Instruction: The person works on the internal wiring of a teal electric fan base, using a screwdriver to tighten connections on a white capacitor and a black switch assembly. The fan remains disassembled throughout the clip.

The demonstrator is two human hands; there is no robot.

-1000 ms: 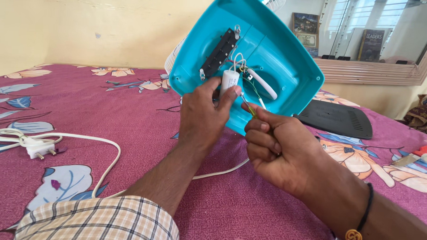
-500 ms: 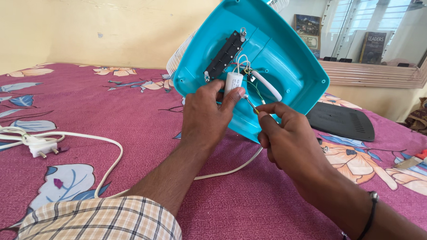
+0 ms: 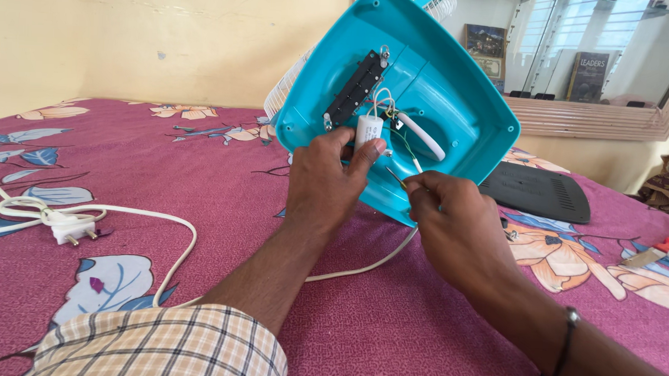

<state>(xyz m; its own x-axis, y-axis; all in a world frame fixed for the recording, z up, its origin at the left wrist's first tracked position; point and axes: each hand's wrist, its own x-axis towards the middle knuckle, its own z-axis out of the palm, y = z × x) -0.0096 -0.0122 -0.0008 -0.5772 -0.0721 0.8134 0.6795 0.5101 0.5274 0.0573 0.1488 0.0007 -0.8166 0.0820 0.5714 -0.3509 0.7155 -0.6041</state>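
Observation:
A turquoise fan base (image 3: 455, 118) is tipped up on the bed with its open underside facing me. Inside it sit a black switch block (image 3: 355, 89), a white cylindrical capacitor (image 3: 368, 128) and a thick white cable (image 3: 422, 136) among thin wires. My left hand (image 3: 324, 182) pinches the capacitor between thumb and fingers against the base's lower edge. My right hand (image 3: 459, 229) is closed on a thin wire end (image 3: 396, 177) just right of the capacitor.
A white mains cord with its plug (image 3: 72, 229) lies coiled on the maroon flowered bedsheet (image 3: 201, 176) at left. A flat black cover (image 3: 536, 192) rests behind the base at right. The white fan grille (image 3: 282, 97) shows behind the base. A window ledge holds books.
My right hand has shifted left and up with the thin wire toward the capacitor. My left hand keeps its grip there. The fan base has barely moved.

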